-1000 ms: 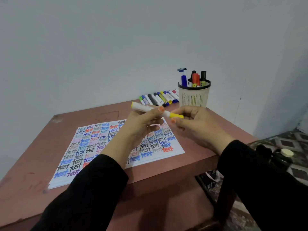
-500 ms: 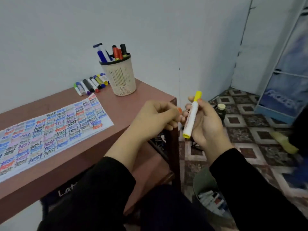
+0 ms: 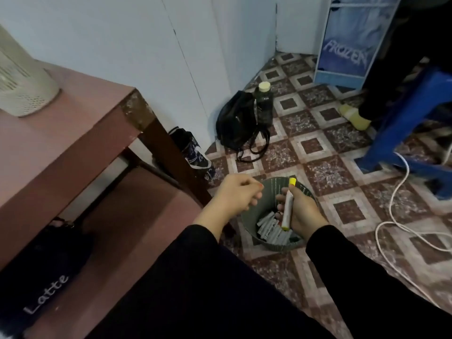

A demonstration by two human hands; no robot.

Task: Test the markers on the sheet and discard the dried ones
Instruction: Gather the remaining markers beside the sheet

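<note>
My right hand [image 3: 302, 211] grips a white marker with yellow ends [image 3: 288, 206], held nearly upright directly over a grey-green bin [image 3: 254, 217] on the floor. Several discarded markers [image 3: 270, 230] lie inside the bin. My left hand [image 3: 236, 198] hovers beside the bin's left rim with fingers curled and nothing in them. The cream marker holder [image 3: 23, 79] stands at the table's right end; its top is cut off by the frame. The test sheet is out of view.
The brown table [image 3: 80, 133] and its lower shelf fill the left. A black backpack [image 3: 238, 123] and a bottle [image 3: 264, 104] stand by the wall. A white cable [image 3: 393, 216] trails across the tiled floor. A blue stool [image 3: 406, 133] and another person's foot [image 3: 353, 116] are at the right.
My view swung right and down from the table to the floor. My right hand carried the yellow marker down over the bin; my left hand let go and followed alongside.
</note>
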